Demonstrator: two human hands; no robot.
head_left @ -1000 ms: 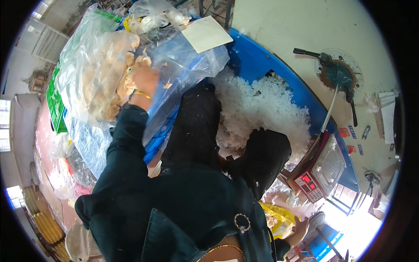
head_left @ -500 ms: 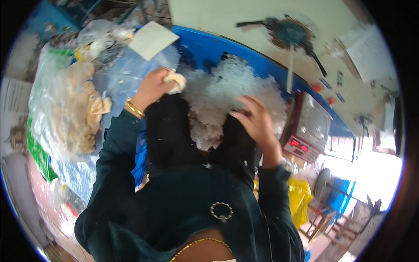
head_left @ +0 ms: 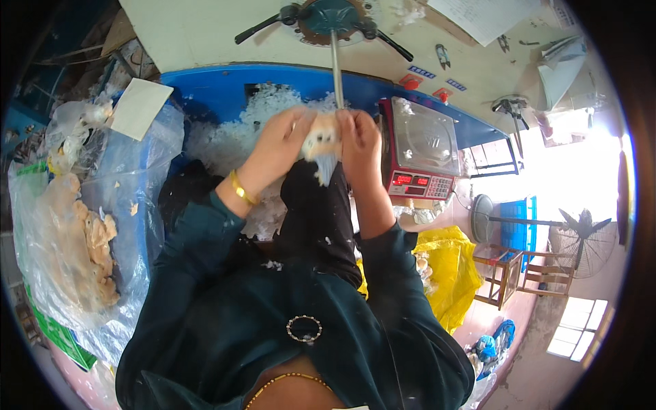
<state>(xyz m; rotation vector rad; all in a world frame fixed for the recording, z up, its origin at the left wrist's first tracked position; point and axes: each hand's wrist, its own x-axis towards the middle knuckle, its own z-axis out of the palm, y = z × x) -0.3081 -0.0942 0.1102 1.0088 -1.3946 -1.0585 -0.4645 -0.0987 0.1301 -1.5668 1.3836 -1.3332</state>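
Limp tan plush pieces (head_left: 101, 239) lie in a clear bag (head_left: 31, 212), presumably untreated. Left hand (head_left: 275, 145) pinches one spotted plush piece (head_left: 320, 142) near the metal tube's (head_left: 336, 65) end; fit hidden, apparently unfinished. Right hand (head_left: 362, 150) pinches its opposite edge. Yellow bag (head_left: 447, 280) stands rightmost; contents' stage unclear.

Metal tube (head_left: 336, 68), tip unseen
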